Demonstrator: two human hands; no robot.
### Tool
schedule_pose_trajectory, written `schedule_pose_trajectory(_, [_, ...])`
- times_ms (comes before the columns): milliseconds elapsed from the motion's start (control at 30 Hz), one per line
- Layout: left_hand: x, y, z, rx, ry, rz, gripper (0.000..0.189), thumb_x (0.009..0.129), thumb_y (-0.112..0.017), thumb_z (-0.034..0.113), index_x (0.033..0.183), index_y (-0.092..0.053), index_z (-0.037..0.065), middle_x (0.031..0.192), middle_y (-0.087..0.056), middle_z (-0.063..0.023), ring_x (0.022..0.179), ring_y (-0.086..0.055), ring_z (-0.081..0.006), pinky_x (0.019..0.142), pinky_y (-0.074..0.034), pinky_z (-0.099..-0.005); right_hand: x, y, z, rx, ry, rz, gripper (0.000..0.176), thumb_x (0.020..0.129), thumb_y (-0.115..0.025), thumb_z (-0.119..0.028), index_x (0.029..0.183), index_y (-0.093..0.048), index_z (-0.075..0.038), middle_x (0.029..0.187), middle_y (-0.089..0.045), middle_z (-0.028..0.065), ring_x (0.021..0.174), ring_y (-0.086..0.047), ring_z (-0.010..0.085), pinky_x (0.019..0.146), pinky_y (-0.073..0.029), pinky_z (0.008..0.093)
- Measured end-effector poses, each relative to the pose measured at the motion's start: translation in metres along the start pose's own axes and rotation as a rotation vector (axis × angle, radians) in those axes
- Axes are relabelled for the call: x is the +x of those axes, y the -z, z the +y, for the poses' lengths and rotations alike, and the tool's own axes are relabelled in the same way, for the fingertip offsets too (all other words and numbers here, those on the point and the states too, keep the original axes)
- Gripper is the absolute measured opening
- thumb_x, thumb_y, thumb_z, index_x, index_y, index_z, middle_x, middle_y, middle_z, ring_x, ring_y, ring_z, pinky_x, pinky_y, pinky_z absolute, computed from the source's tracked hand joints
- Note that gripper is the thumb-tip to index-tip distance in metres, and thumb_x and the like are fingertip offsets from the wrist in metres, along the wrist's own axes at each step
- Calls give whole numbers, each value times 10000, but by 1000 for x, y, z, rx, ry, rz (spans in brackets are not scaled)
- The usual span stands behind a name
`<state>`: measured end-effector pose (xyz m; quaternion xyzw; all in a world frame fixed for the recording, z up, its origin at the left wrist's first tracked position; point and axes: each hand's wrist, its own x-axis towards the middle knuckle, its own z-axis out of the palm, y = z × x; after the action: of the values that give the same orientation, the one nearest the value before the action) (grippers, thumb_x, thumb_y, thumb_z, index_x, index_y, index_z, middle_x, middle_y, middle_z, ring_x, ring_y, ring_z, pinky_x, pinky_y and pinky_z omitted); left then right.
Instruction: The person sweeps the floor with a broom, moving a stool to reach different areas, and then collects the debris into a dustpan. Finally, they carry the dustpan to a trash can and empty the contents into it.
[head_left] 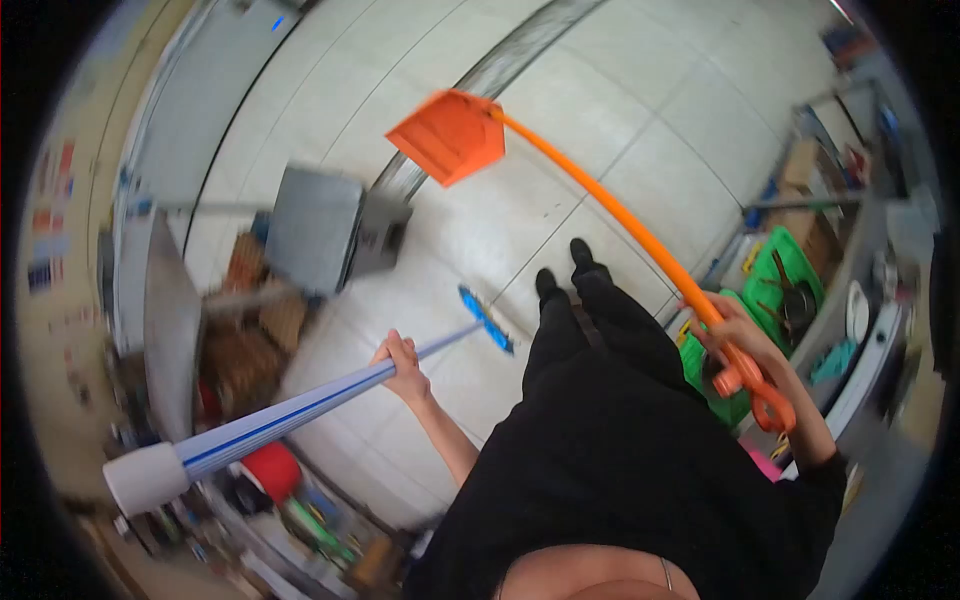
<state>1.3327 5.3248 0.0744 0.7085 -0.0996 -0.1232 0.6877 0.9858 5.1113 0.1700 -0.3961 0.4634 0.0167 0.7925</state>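
My left hand (403, 368) is closed around the pale blue-striped handle of a broom (290, 412). Its white end cap points toward me at the lower left, and the blue broom head (487, 320) is down at the tiled floor, left of my feet. In my right hand (735, 330) is the orange handle of a long-handled dustpan (450, 138), gripped just below its looped end. The orange pan reaches far ahead of me, overlapping a dark strip in the floor in this view.
A grey box-like stool (315, 230) stands at the left, beside shelves holding cardboard. On the right, a shelf carries green crates (785, 285) and cardboard boxes. A cluttered bench with a red cap-like item (272, 470) lies at the lower left.
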Motion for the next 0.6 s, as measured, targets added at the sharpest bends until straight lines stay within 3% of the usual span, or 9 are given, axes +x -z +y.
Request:
schedule_pose_trajectory(133, [16,-59,-5,44,181,-459,406,859,-538,155,523,-318,101,462,-339,25,407,-271,-50,377,-232,-192,48,43,39,564,33,40,347,662,-487,7,1004,-432,-16,669,-459,8,492,-445,71,448,-394,199])
schedule_pose_trajectory(167, [22,-78,-5,37,79,-624,381,855,-551,166,553,-330,100,463,-330,28,401,-273,-47,381,-241,-198,57,51,41,751,25,82,325,657,-481,19,974,-422,-22,668,-455,14,488,-446,81,455,-421,212])
schedule_pose_trajectory(233, [31,-116,4,-29,222,-809,379,852,-556,169,555,-331,102,465,-328,26,408,-271,-46,500,-365,-210,98,97,83,861,158,59,289,644,-496,11,921,-423,-33,659,-454,31,516,-494,134,495,-483,265])
schedule_pose_trajectory(333, [14,-180,28,8,115,-1018,373,852,-549,162,553,-337,96,465,-320,25,414,-282,-52,519,-379,-225,124,162,138,990,171,264,241,631,-520,-8,859,-447,-27,699,-462,56,566,-541,204,540,-519,314])
schedule_pose_trajectory(367, [8,-204,32,-4,159,-1082,364,843,-558,147,553,-346,89,465,-321,23,412,-288,-58,502,-375,-234,137,187,161,1019,203,289,241,631,-520,-8,859,-447,-27,699,-462,56,566,-541,204,540,-519,314])
schedule_pose_trajectory(433, [-4,-243,45,-5,196,-1206,356,834,-567,132,553,-354,82,465,-321,21,409,-293,-64,486,-370,-243,149,231,204,1271,330,107,144,639,-539,-52,771,-484,-30,803,-492,86,599,-564,259,518,-503,323])
schedule_pose_trajectory(467, [-9,-260,54,-7,165,-1416,337,815,-587,152,570,-367,84,467,-345,17,392,-301,-73,478,-370,-261,141,243,206,1309,383,137,144,639,-539,-52,771,-484,-30,803,-492,86,599,-564,259,518,-503,323])
schedule_pose_trajectory(533, [-33,-308,89,-64,188,-1816,320,783,-621,131,577,-383,73,483,-387,-1,399,-334,-102,488,-389,-294,122,256,208,1412,439,270,89,670,-517,-24,689,-431,-34,664,-445,63,595,-485,197,410,-447,233])
schedule_pose_trajectory(600, [-67,-352,128,-111,247,-2053,322,769,-635,89,567,-386,59,497,-405,-13,424,-359,-124,504,-408,-308,126,277,244,1463,601,320,102,663,-530,-26,699,-435,-28,675,-447,75,620,-489,212,426,-458,247])
